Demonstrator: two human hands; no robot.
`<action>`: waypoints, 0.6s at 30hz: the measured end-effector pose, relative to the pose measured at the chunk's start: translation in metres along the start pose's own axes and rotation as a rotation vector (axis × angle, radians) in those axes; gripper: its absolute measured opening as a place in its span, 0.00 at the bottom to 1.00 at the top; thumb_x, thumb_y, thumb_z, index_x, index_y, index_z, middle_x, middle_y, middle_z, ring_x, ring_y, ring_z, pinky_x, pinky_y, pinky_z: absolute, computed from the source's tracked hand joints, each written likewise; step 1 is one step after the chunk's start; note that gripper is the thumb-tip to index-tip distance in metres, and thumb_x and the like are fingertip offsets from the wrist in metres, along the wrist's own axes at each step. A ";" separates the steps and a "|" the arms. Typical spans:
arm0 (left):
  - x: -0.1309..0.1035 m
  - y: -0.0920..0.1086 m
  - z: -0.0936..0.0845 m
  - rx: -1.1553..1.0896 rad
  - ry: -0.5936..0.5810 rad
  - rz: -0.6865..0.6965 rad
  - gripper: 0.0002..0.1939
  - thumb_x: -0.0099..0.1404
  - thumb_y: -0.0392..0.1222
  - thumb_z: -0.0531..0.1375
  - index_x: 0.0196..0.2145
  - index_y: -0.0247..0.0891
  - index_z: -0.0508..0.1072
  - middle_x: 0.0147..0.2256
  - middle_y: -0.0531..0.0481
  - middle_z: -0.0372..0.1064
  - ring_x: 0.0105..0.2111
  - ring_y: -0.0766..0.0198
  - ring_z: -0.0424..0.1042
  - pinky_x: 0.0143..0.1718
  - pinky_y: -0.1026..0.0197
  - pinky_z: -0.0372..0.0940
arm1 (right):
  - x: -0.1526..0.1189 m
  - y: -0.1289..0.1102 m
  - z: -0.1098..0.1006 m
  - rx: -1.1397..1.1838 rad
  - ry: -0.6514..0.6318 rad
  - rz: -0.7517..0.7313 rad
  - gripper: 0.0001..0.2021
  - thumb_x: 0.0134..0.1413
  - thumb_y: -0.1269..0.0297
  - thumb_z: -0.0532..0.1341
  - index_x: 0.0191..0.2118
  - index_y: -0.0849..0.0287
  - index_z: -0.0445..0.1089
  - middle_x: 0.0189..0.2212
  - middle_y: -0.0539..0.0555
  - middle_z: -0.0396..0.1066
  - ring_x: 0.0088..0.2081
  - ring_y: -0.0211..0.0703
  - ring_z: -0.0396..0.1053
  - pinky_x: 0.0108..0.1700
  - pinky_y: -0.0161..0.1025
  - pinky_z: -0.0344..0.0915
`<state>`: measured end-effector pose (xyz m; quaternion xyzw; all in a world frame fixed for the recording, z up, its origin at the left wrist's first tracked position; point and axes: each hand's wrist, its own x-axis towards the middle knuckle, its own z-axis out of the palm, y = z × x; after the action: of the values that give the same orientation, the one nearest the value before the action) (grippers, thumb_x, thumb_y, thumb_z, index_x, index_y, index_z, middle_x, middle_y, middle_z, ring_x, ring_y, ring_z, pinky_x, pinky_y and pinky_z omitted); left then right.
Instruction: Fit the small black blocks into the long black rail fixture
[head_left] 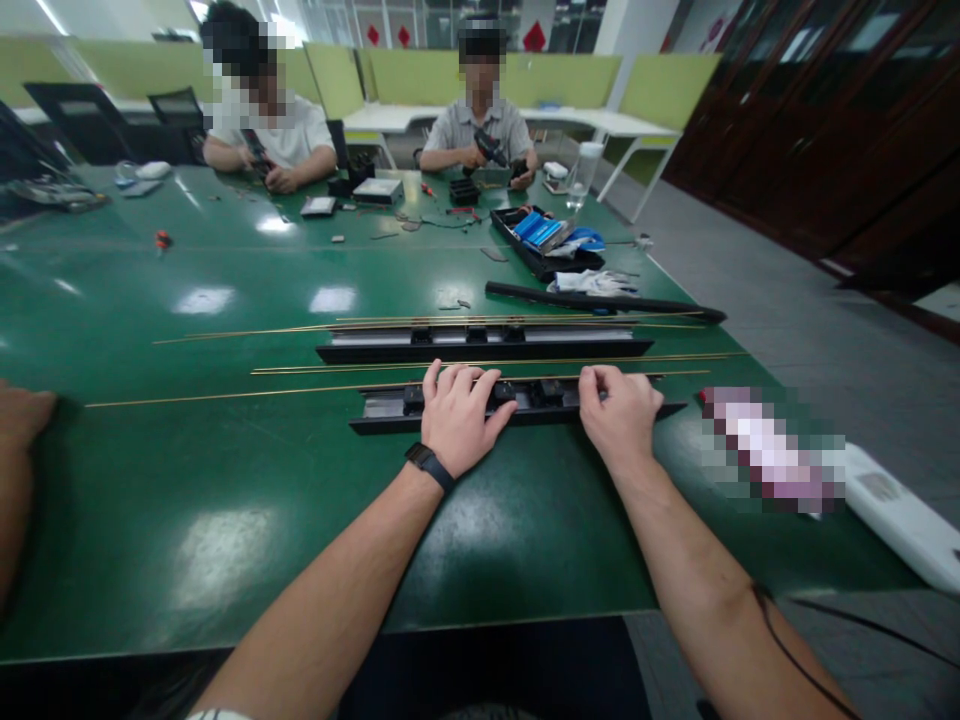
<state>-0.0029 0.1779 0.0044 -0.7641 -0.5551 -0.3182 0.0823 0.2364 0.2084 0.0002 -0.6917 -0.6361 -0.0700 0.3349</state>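
A black channel strip (390, 425) with several black blocks inside lies across the green table in front of me. My left hand (461, 415) rests over its left half, palm down, fingers spread, the thumb beside a black block (502, 393). Near the strip's right end, my right hand (619, 405) is pinched at the back edge; anything between its fingertips is too small to make out. A thin brass rod (225, 398) runs along the strip's back edge and sticks out far to the left. Behind it lie more thin rods (300, 370) and a second black channel strip (480, 351).
At the back right are a black tray (525, 250) with blue items, white gloves (596, 284) and a long black bar (585, 298). A white device (900, 515) lies at the right edge. Two people work across the table (300, 530); another person's hand (26, 410) is at far left.
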 end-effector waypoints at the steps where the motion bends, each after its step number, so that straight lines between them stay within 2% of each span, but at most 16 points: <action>1: 0.000 0.000 0.000 0.000 0.000 0.000 0.22 0.72 0.57 0.60 0.56 0.44 0.76 0.51 0.44 0.76 0.57 0.48 0.69 0.72 0.38 0.46 | 0.000 -0.001 0.001 0.005 -0.009 -0.017 0.17 0.68 0.53 0.54 0.39 0.55 0.76 0.31 0.54 0.74 0.41 0.49 0.65 0.47 0.47 0.50; 5: 0.000 0.000 0.001 0.004 -0.006 -0.002 0.22 0.72 0.58 0.60 0.56 0.44 0.76 0.51 0.44 0.76 0.57 0.48 0.69 0.72 0.38 0.46 | 0.001 0.002 0.001 -0.042 -0.005 -0.006 0.18 0.69 0.52 0.53 0.35 0.56 0.75 0.29 0.55 0.73 0.40 0.49 0.64 0.46 0.46 0.49; 11: 0.000 -0.001 0.000 0.004 -0.004 -0.002 0.22 0.72 0.58 0.59 0.56 0.44 0.76 0.51 0.44 0.76 0.57 0.48 0.69 0.72 0.39 0.46 | 0.004 0.009 -0.003 -0.127 0.093 0.112 0.18 0.68 0.55 0.53 0.32 0.57 0.72 0.27 0.56 0.70 0.38 0.49 0.63 0.42 0.46 0.47; 18: 0.000 0.000 -0.001 0.002 -0.011 0.000 0.22 0.73 0.58 0.59 0.56 0.44 0.76 0.51 0.44 0.76 0.57 0.49 0.68 0.72 0.39 0.46 | 0.001 0.002 -0.001 -0.021 -0.007 -0.018 0.17 0.69 0.53 0.53 0.37 0.56 0.74 0.30 0.54 0.74 0.40 0.49 0.65 0.47 0.47 0.50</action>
<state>-0.0032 0.1776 0.0051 -0.7657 -0.5559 -0.3135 0.0802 0.2386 0.2086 0.0006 -0.6896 -0.6427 -0.0775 0.3246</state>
